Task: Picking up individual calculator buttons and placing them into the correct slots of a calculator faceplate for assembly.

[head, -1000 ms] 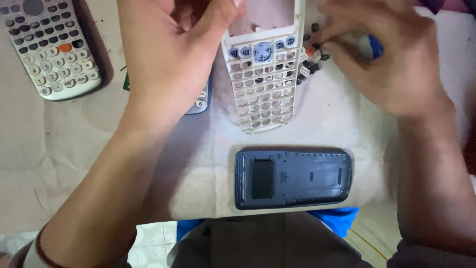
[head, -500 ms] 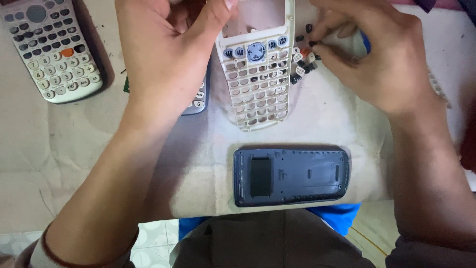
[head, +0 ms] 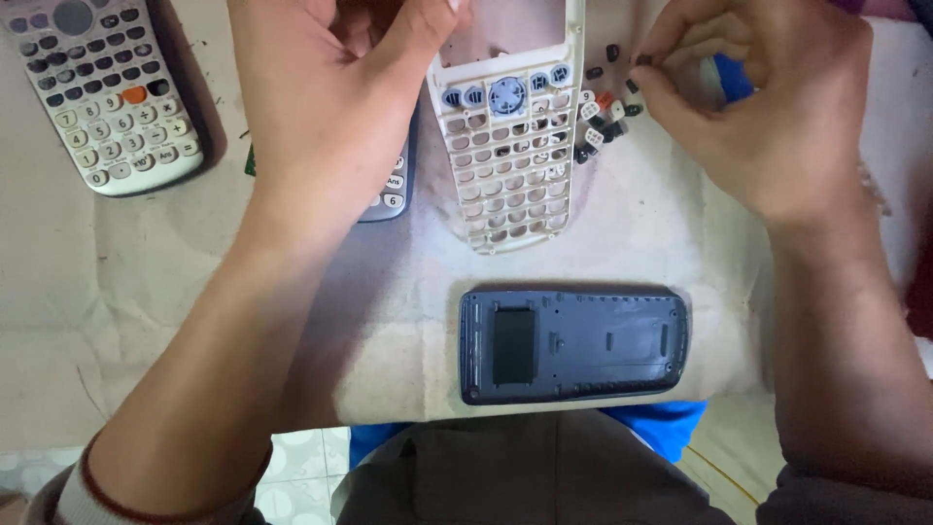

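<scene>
Head view: left hand (head: 335,107) steadies the white keypad frame (head: 510,146) flat on the table (head: 146,292), far centre. Right hand (head: 768,107), fingers narrowed, pinches among loose keys (head: 604,112) just right of it. Best to lift one key and match its slot.

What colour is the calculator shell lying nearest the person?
Dark blue-grey back shell, clearest in the head view.

Soft, even daylight fills the scene, moderately bright with no hard glare. The left hand (head: 335,107) casts a diffuse shadow onto the bench (head: 146,292) beneath the forearm. The dark rear shell (head: 573,345) shows a faint sheen. Focus is fair in the middle; the near forearms look slightly soft.
</scene>
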